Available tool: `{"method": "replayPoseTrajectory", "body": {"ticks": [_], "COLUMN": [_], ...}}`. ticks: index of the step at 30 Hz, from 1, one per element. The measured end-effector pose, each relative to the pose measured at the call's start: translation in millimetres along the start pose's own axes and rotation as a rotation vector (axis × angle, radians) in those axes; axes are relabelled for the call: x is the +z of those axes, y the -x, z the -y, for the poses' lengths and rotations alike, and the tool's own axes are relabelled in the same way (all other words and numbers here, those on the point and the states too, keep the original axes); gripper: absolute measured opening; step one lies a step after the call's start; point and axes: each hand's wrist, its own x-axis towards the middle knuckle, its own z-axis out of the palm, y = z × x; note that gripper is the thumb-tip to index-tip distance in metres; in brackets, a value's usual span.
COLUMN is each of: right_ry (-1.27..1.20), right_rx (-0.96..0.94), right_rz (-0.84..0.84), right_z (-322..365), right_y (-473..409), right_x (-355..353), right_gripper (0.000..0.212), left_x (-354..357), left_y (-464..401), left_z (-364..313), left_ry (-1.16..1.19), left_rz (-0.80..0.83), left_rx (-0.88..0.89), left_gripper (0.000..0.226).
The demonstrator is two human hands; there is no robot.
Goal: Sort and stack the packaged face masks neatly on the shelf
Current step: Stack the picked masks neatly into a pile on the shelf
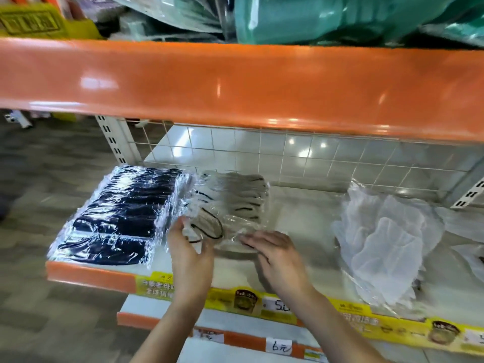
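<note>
The grey mask packs (233, 203) lie just right of the black pile (123, 213). The left hand (190, 254) pinches the front pack's corner; the right hand (275, 251) presses flat on it. Better line its edges up gently. Bare shelf (309, 218) stays free, right of the black pile.

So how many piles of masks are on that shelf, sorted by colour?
Dark navy masks: 1 pile
Grey masks: 1 pile, with the left hand and right hand on its front pack
White masks: 1 loose heap
Total: 3 piles; single packs are too blurred to count.
</note>
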Motion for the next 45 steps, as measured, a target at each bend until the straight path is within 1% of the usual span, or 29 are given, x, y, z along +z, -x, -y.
{"method": "replayPoseTrajectory", "body": {"ticks": [2, 3, 4, 5, 6, 7, 9, 12, 14, 15, 17, 19, 20, 22, 26, 28, 30, 32, 38, 45], "right_ry": [-0.001, -0.002, 0.000, 0.002, 0.003, 0.008, 0.051, 0.117, 0.109, 0.090, 0.072, 0.079, 0.083, 0.095, 0.195, 0.214, 0.232, 0.244, 0.268, 0.312], "right_rx": [-0.072, -0.090, -0.091, -0.083, -0.073, -0.066, -0.058, -0.023, 0.037, 0.070, 0.090, 0.075, 0.073, 0.090, 0.059, 0.074, 0.101, 0.124, 0.184, 0.318], "right_rz": [-0.037, -0.055, -0.063, -0.056, -0.037, -0.011, 0.054, 0.232, 0.344, 0.396, 0.441, 0.455, 0.452, 0.433, 0.260, 0.178, 0.108, 0.057, -0.081, -0.108], "right_z": [3.9, 5.0, 6.1, 6.8, 7.1, 7.8, 8.6, 9.2, 9.7, 10.8, 13.3, 13.6, 13.0, 12.4, 11.9, 12.8, 13.5, 11.6, -12.4, -50.4], "right_y": [-5.5, -7.6, -9.6, -11.4, -12.8, -13.5, -13.2, -8.6, -8.2, -9.1, -10.9, -10.7, -10.3, -9.1, -4.9, -5.7, -7.1, -7.7, 2.7, 31.8], "right_x": [8.9, 14.0, 19.4, 24.8, 30.1, 34.1, 39.1, 42.4, 42.0, 40.6, 38.8, 39.0, 39.3, 41.9, 44.9, 43.2, 39.2, 33.1, 1.3, -60.3], "right_gripper": [0.038, 0.036, 0.034, 0.033, 0.031, 0.030, 0.034, 0.036, 0.040, 0.047, 0.064, 0.071, 0.071, 0.064, 0.038, 0.034, 0.034, 0.033, 0.025, 0.024], "left_x": [-9.6, -13.6, -16.5, -18.1, -19.5, -20.9, -22.8, -24.6, -25.5, -25.6, -24.4, -22.9, -22.5, -22.0, -20.5, -18.3, -14.7, -8.3, 33.8, 102.4], "left_y": [-1.5, -4.4, -6.5, -10.0, -12.6, -14.7, -17.7, -21.8, -23.7, -24.5, -26.0, -27.1, -27.7, -29.2, -30.2, -30.1, -28.3, -24.5, -9.5, 27.1], "left_z": [2.7, 8.5, 13.3, 22.2, 29.9, 35.8, 45.3, 60.6, 65.2, 65.0, 64.3, 63.9, 64.0, 64.9, 63.2, 62.5, 62.2, 57.1, 28.5, 4.6], "left_ry": [-0.224, -0.336, -0.438, -0.513, -0.568, -0.610, -0.706, -0.869, -0.916, -0.933, -0.988, -1.033, -1.044, -1.056, -1.062, -1.012, -0.926, -0.861, -0.730, -0.609], "left_rz": [-0.092, -0.108, -0.091, -0.047, 0.009, 0.061, 0.142, 0.261, 0.308, 0.320, 0.337, 0.352, 0.356, 0.354, 0.342, 0.295, 0.233, 0.225, 0.316, 0.498], "left_rx": [0.180, 0.314, 0.452, 0.549, 0.596, 0.595, 0.551, 0.490, 0.466, 0.453, 0.432, 0.422, 0.421, 0.425, 0.426, 0.447, 0.511, 0.572, 0.627, 0.669], "left_gripper": [0.061, 0.060, 0.056, 0.049, 0.041, 0.035, 0.034, 0.048, 0.054, 0.055, 0.053, 0.053, 0.053, 0.052, 0.051, 0.049, 0.045, 0.043, 0.042, 0.039]}}
